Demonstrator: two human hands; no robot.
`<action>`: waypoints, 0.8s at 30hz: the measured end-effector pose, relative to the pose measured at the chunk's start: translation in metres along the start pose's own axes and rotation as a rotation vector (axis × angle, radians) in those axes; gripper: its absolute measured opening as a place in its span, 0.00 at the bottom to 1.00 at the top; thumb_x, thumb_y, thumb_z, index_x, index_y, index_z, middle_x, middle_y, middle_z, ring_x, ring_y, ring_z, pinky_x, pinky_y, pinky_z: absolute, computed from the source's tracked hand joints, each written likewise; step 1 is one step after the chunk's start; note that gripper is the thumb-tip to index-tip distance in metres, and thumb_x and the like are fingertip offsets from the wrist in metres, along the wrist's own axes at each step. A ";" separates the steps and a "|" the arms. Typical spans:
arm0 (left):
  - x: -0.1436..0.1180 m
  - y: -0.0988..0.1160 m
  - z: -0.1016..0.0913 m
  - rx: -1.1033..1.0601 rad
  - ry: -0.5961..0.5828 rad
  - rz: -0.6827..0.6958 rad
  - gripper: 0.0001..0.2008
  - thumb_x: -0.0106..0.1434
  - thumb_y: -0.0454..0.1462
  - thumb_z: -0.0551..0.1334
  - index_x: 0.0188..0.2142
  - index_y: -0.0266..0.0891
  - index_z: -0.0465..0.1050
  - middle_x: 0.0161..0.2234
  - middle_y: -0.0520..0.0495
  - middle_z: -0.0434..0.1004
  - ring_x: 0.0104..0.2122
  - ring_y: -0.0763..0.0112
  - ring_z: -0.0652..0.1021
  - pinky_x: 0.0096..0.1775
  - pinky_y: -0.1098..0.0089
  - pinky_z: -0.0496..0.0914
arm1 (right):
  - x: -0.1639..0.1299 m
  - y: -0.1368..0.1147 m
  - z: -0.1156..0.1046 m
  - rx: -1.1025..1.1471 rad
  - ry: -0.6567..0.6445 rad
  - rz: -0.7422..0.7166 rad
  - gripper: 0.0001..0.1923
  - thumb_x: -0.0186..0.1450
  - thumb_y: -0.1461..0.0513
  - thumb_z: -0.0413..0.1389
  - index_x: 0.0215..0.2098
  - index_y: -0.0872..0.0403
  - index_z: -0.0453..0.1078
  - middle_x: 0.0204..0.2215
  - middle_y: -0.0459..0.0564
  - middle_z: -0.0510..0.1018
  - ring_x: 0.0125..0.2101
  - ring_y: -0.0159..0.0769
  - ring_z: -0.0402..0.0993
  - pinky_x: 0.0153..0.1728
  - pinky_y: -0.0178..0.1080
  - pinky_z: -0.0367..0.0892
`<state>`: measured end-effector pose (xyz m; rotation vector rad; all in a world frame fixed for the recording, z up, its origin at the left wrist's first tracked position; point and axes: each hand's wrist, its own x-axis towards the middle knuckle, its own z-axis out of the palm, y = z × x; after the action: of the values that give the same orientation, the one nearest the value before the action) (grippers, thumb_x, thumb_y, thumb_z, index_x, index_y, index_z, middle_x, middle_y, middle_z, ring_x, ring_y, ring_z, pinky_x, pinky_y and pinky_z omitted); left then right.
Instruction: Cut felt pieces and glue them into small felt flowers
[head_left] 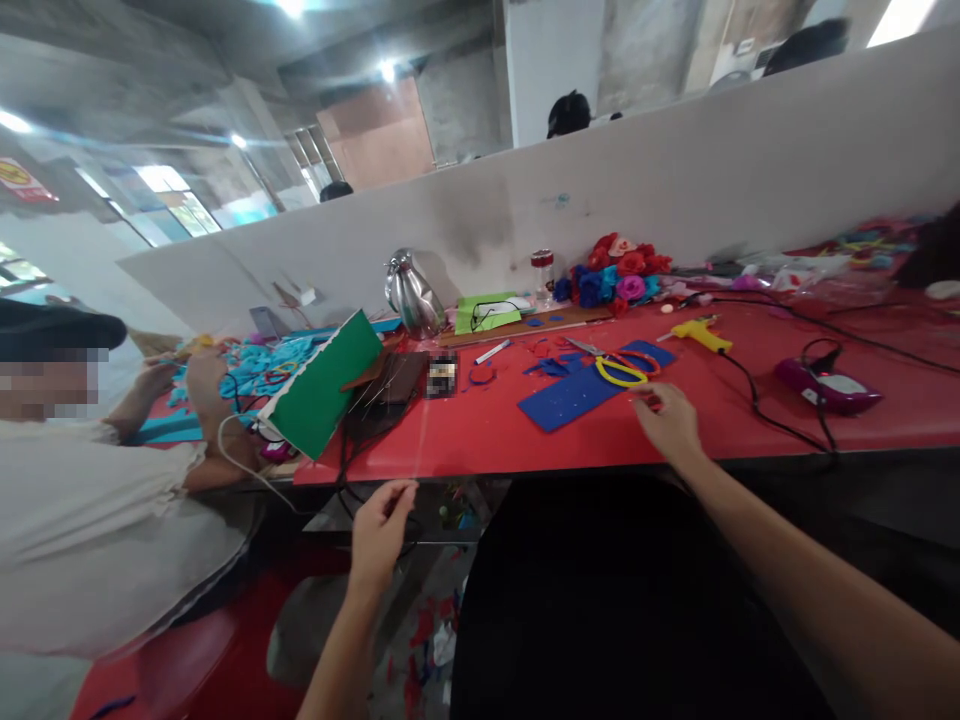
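My right hand (667,420) rests on the red table (480,430) beside the near edge of a blue foam sheet (577,392), fingertips touching a small red scrap; whether it grips it is unclear. Scissors with yellow and red handles (624,367) lie on that sheet just beyond the hand. My left hand (381,530) hangs below the table's front edge, fingers loosely curled, holding nothing I can see. A yellow glue gun (701,333) lies further right with its black cable trailing off.
A co-worker in a white top (97,540) sits at the left, hands on light blue foam pieces (259,365). A green sheet (326,385), a steel kettle (412,295), foam flowers (619,270), a purple device (825,385) and a white partition (675,180) surround the table.
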<state>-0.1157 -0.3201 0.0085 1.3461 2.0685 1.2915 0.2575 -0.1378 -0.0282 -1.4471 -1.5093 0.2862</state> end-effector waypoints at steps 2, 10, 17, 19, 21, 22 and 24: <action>0.012 0.019 0.029 -0.009 -0.174 0.094 0.13 0.57 0.44 0.58 0.33 0.39 0.76 0.30 0.48 0.79 0.31 0.67 0.76 0.37 0.69 0.70 | -0.019 -0.028 0.005 0.236 -0.151 0.034 0.12 0.59 0.57 0.53 0.35 0.54 0.74 0.33 0.53 0.77 0.32 0.38 0.72 0.33 0.40 0.68; 0.078 0.070 0.135 0.155 -0.232 0.526 0.08 0.59 0.31 0.57 0.30 0.39 0.75 0.32 0.46 0.76 0.35 0.67 0.74 0.40 0.67 0.67 | -0.020 -0.079 0.043 0.712 -0.439 0.308 0.20 0.50 0.49 0.61 0.31 0.56 0.74 0.24 0.47 0.75 0.24 0.30 0.67 0.26 0.34 0.62; 0.087 0.056 0.157 0.016 -0.133 0.573 0.09 0.61 0.32 0.56 0.31 0.40 0.74 0.33 0.46 0.75 0.35 0.67 0.74 0.41 0.67 0.67 | -0.007 -0.056 0.046 0.781 -0.286 0.373 0.21 0.48 0.47 0.62 0.28 0.55 0.73 0.21 0.46 0.74 0.22 0.28 0.64 0.26 0.34 0.60; 0.090 0.045 0.159 -0.083 -0.124 0.485 0.07 0.60 0.34 0.57 0.29 0.39 0.74 0.31 0.47 0.74 0.34 0.68 0.74 0.40 0.68 0.67 | -0.007 -0.053 0.047 0.793 -0.244 0.391 0.21 0.47 0.47 0.62 0.27 0.55 0.72 0.21 0.45 0.73 0.22 0.28 0.63 0.26 0.34 0.59; 0.093 0.036 0.161 -0.175 -0.112 0.375 0.06 0.59 0.35 0.58 0.28 0.39 0.73 0.30 0.47 0.73 0.33 0.69 0.74 0.39 0.69 0.68 | -0.007 -0.052 0.049 0.797 -0.211 0.408 0.21 0.46 0.46 0.63 0.26 0.55 0.72 0.20 0.44 0.72 0.22 0.28 0.63 0.26 0.34 0.59; 0.095 0.033 0.162 -0.212 -0.111 0.329 0.05 0.58 0.35 0.59 0.28 0.38 0.73 0.30 0.48 0.73 0.33 0.69 0.74 0.38 0.69 0.68 | -0.007 -0.052 0.050 0.796 -0.199 0.413 0.21 0.46 0.46 0.63 0.25 0.55 0.72 0.20 0.44 0.72 0.22 0.28 0.63 0.26 0.34 0.59; 0.097 0.029 0.162 -0.262 -0.108 0.274 0.05 0.58 0.36 0.59 0.28 0.38 0.73 0.30 0.48 0.73 0.33 0.69 0.74 0.38 0.70 0.68 | -0.006 -0.053 0.053 0.789 -0.178 0.414 0.22 0.46 0.46 0.63 0.26 0.55 0.72 0.20 0.44 0.72 0.22 0.28 0.63 0.26 0.34 0.59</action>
<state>-0.0350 -0.1521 -0.0346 1.5755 1.6183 1.5024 0.1835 -0.1334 -0.0178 -1.0754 -1.0163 1.1458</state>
